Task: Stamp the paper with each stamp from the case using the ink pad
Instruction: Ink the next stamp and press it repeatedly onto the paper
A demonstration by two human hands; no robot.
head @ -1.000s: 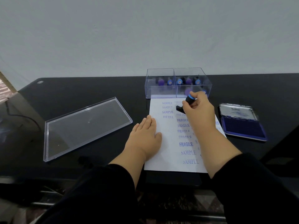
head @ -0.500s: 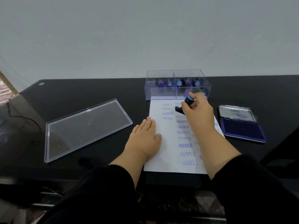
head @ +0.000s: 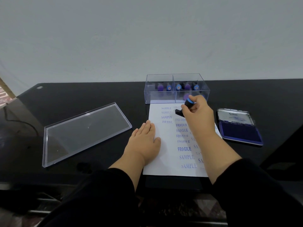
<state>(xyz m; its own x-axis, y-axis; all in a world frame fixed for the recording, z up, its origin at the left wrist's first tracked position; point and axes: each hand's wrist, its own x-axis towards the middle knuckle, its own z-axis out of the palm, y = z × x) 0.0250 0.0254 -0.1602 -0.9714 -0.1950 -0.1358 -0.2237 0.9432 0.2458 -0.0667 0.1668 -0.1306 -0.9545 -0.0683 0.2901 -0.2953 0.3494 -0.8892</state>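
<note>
Right hand [head: 196, 112], pinching the stamp [head: 186, 107], has shifted up the paper [head: 165, 163] above FAX OUT; left hand [head: 144, 141] stays flat, holding it, so another impression looks imminent.

White paper [head: 165, 145] lying flat on the black bench [head: 82, 95], printed in blue with SAMPLE, AIR MAIL and FRAGILE marks. A black stamp [head: 185, 108] with a blue-capped handle stands tilted over the sheet's far end. Clear two-compartment case [head: 175, 89], lid off, just beyond the sheet's far edge, containing purple- and blue-capped stamps. Ink pad [head: 240, 134] open to the right, lid raised, dark blue pad exposed.
</note>
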